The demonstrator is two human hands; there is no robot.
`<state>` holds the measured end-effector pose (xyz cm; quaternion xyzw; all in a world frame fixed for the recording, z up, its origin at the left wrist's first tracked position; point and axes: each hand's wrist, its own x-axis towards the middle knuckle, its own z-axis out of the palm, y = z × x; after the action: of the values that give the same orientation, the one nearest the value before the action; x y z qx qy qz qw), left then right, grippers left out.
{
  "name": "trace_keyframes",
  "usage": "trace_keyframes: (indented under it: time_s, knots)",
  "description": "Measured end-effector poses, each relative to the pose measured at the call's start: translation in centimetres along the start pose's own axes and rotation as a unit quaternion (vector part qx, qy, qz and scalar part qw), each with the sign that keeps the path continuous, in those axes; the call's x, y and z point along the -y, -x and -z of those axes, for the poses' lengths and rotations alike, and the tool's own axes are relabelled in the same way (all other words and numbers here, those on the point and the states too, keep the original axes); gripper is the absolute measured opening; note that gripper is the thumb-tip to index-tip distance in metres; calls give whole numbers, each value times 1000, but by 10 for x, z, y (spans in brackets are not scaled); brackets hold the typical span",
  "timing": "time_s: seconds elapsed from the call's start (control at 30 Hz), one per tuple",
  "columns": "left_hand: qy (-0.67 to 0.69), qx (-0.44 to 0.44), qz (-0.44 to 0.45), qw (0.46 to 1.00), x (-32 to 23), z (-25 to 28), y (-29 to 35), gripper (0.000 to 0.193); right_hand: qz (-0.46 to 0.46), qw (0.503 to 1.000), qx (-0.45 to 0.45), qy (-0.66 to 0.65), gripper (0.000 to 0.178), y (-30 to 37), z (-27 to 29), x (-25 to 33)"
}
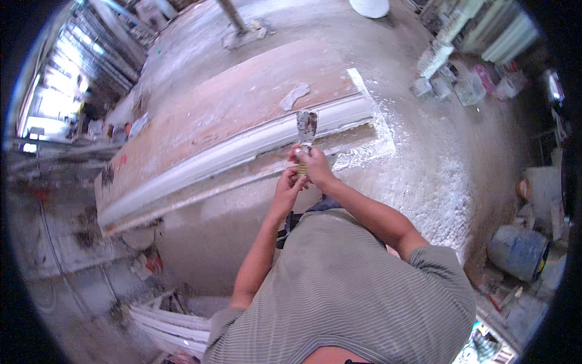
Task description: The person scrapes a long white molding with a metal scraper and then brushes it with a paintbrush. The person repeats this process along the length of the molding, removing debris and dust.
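Observation:
In front of me I hold a putty knife [307, 124] upright, its wide blade pointing away and smeared with dark and white residue. My right hand [316, 167] is closed round it just below the blade. Lower down, my left hand [287, 190] has its fingers closed at the yellowish handle end, partly covered by the right hand. Beyond the blade a long white plaster moulding [242, 147] lies along the near side of a low worktable [221, 94]. A flat, pale, irregular scrap [295, 96] rests on the tabletop behind the moulding.
White plaster crumbs [433, 194] cover the floor on my right. A blue barrel [518, 252] lies farther right, with plastic bags [470, 85] at the upper right. A post [231, 15] stands beyond the table. White moulding strips [170, 327] are stacked at lower left.

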<state>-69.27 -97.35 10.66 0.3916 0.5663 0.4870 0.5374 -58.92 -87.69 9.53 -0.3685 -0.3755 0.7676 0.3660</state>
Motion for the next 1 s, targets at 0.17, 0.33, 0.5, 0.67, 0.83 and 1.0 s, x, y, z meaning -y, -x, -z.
trace_keyframes:
  time_s: [0.17, 0.33, 0.5, 0.67, 0.83, 1.0]
  knots:
    - [-167, 98, 1, 981, 5, 17, -142, 23, 47, 962, -206, 172, 24, 3, 118, 29]
    - [-299, -29, -39, 953, 46, 58, -315, 33, -21, 930, -333, 155, 30, 59, 174, 54]
    - [-586, -68, 27, 807, 76, 62, -395, 61, -47, 869, -489, 50, 27, 123, 185, 38]
    - [-641, -73, 54, 762, 79, 57, -405, 62, -35, 801, -591, -86, 33, 148, 160, -10]
    - [-385, 39, -59, 920, 99, 88, -436, 49, -53, 794, -590, -136, 34, 112, 133, -36]
    - [16, 57, 132, 989, 37, -5, -418, 41, -26, 834, -535, 131, 37, 61, 154, -33]
